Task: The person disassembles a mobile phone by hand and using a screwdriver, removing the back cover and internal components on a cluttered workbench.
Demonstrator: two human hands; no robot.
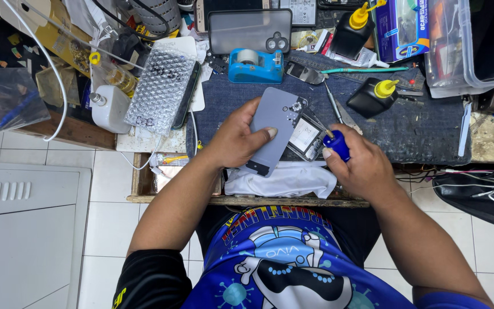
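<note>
My left hand (236,140) grips a grey phone back cover (275,123), tilted and lifted over an opened phone body (307,137) that lies on the dark blue mat (418,126). My right hand (361,166) is closed around a small screwdriver with a blue handle (337,144); its thin tip points toward the open phone near the cover's edge. A white cloth (284,180) lies under both hands at the bench's front edge.
A blue tape dispenser (255,65), a phone with a dark screen (250,30), two black bottles with yellow caps (373,96), tweezers (333,103), a bubble-wrapped item (158,88), a white bottle (110,109), clear plastic boxes (470,46) and cables (487,186) crowd the bench.
</note>
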